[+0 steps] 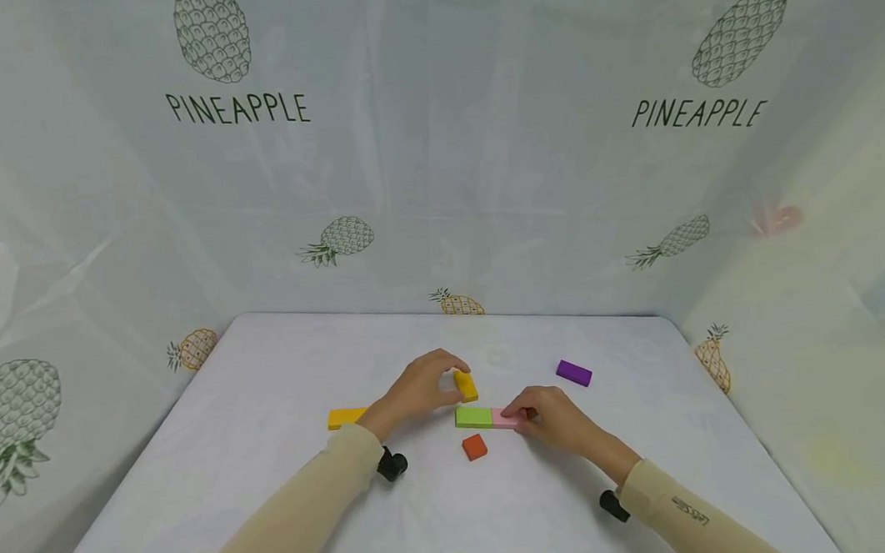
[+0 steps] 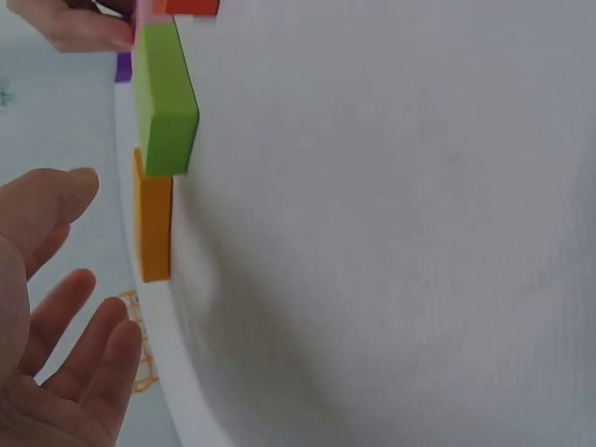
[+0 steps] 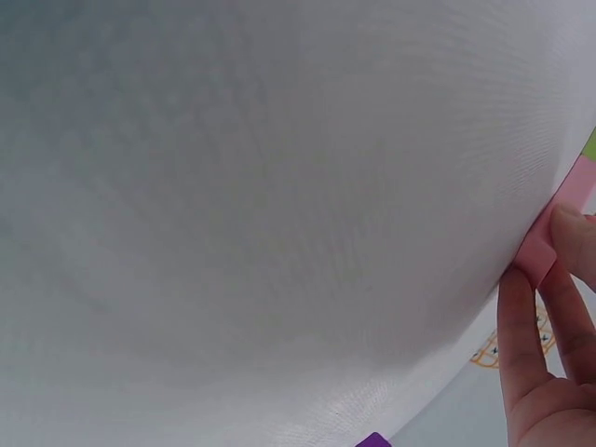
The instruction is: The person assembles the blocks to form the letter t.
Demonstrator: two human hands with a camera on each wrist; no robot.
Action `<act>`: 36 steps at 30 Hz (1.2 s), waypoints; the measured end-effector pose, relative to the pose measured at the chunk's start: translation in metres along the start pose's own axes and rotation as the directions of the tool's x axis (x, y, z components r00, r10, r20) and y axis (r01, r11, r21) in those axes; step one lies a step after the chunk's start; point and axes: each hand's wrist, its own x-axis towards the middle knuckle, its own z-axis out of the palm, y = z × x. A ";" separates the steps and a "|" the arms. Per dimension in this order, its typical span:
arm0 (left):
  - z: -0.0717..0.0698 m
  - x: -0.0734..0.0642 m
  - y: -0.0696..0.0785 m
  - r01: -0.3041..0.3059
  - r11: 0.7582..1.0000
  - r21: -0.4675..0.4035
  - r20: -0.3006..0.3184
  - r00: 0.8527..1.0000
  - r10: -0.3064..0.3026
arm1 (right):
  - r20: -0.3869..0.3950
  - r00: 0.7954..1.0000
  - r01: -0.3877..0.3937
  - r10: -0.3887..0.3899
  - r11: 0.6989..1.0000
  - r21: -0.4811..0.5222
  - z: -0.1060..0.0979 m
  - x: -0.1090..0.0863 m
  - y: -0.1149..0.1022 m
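Observation:
In the head view my left hand [image 1: 423, 383] hovers beside a short yellow block [image 1: 467, 385], thumb and fingers spread. The left wrist view shows a gap between those fingers and this block [image 2: 155, 228], which lies on the table. My right hand [image 1: 555, 418] pinches a pink block [image 1: 503, 419] at its right end. Its thumb and fingers grip the pink block [image 3: 538, 250] in the right wrist view. The pink block lies end to end with a light green block [image 1: 473, 417]. Just below them sits a small red-orange block [image 1: 475, 447].
A purple block [image 1: 574, 373] lies towards the back right of the white table [image 1: 304, 359]. Left of the left wrist, a longer orange-yellow block [image 1: 346, 418] is partly covered by the arm. A pineapple-printed curtain [image 1: 437, 168] hangs behind the table.

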 end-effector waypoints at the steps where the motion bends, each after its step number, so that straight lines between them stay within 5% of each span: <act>1: 0.000 0.001 -0.002 0.012 1.000 -0.006 0.005 1.000 -0.012 | 0.000 1.000 -0.002 0.002 1.000 -0.001 0.000 0.000 0.000; 7: -0.001 0.005 -0.009 0.045 0.999 -0.016 0.045 0.998 -0.045 | -0.002 1.000 -0.019 0.019 1.000 -0.019 -0.001 -0.001 -0.002; 27: 0.002 0.015 -0.011 -0.091 0.996 -0.024 0.110 0.990 0.093 | 0.000 0.999 -0.040 0.040 0.999 -0.015 0.000 -0.001 -0.003; 36: 0.002 0.017 -0.013 -0.097 0.995 0.019 0.132 0.987 0.093 | 0.008 0.999 -0.050 0.050 0.999 -0.009 -0.001 0.000 -0.004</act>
